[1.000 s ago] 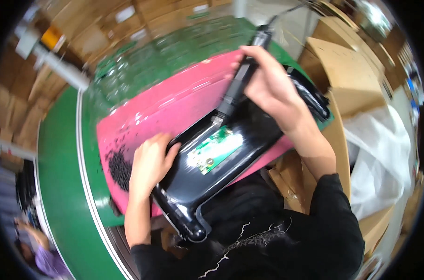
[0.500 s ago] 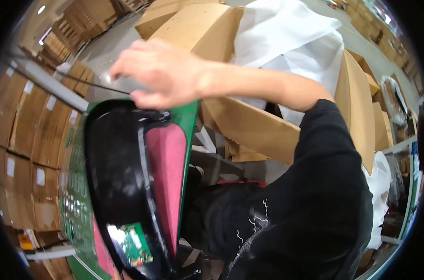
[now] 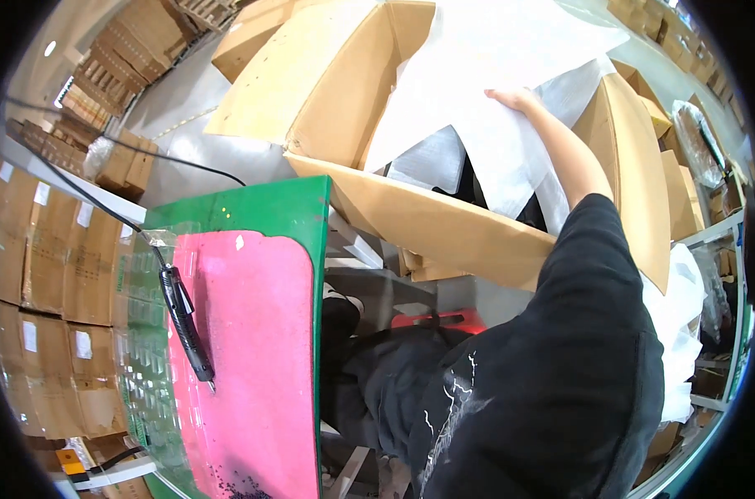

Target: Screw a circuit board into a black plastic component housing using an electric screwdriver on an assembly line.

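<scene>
My right hand (image 3: pixel 515 101) reaches over a large open cardboard box (image 3: pixel 427 212). It is closed on a white packing sheet (image 3: pixel 469 66), thumb side showing and the other fingers partly hidden. Below the sheet's edge, dark parts (image 3: pixel 477 187) and a greyish wrapped piece (image 3: pixel 427 162) show inside the box. My left hand is out of the picture. On the green worktable (image 3: pixel 253 204) lies a pink mat (image 3: pixel 257 333), with a black electric screwdriver (image 3: pixel 186 324) along its left side. Small black screws (image 3: pixel 243 485) are heaped at the mat's lower end.
A clear plastic tray (image 3: pixel 149 366) lies beside the mat. Stacked cartons (image 3: pixel 53 249) stand to the left. The screwdriver's black cable (image 3: pixel 86 187) runs to the upper left. A red stool (image 3: pixel 444 320) is under the table's right side; white wrapping (image 3: pixel 673 333) hangs at the right.
My right hand has moved from above the table to the packing sheet, which is now shifted. The curved black shell with a green circuit board has left the mat, and my left hand has gone from view.
</scene>
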`<state>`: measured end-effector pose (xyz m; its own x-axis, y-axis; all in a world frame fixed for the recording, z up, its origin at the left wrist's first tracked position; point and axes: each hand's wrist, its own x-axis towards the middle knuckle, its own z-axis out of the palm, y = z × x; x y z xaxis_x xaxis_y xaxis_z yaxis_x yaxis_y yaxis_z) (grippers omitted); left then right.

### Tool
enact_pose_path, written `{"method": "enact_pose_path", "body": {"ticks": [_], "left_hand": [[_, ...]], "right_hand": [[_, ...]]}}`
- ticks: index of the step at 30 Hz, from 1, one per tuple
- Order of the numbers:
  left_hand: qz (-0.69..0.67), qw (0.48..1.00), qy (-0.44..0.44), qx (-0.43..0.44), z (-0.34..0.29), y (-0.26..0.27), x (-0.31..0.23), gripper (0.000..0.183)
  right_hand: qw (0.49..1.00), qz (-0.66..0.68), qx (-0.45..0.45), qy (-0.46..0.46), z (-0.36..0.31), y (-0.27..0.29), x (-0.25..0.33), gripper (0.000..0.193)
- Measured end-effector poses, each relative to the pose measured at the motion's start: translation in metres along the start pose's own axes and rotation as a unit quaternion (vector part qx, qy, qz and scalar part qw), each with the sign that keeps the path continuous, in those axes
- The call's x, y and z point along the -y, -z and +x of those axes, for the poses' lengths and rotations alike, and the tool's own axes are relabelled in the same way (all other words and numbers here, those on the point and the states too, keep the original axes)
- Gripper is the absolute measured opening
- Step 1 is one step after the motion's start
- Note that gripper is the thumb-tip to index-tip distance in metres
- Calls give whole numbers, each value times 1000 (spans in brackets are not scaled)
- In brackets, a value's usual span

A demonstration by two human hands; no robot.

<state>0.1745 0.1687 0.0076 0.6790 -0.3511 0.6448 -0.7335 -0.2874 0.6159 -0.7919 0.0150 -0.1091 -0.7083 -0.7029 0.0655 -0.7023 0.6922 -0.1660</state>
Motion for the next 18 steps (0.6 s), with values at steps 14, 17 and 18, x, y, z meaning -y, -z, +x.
{"method": "enact_pose_path", "body": {"ticks": [14, 17, 18], "left_hand": [[-41, 991, -67, -110, 4, -13, 119, 65], [-41, 987, -87, -128, 0, -22, 127, 68], [-48, 986, -92, -131, 1, -28, 129, 69]], "right_hand": [[967, 228, 5, -109, -19, 117, 30, 41], [966, 247, -74, 0, -13, 155, 67, 33], [966, 245, -80, -4, 4, 174, 41, 33]]}}
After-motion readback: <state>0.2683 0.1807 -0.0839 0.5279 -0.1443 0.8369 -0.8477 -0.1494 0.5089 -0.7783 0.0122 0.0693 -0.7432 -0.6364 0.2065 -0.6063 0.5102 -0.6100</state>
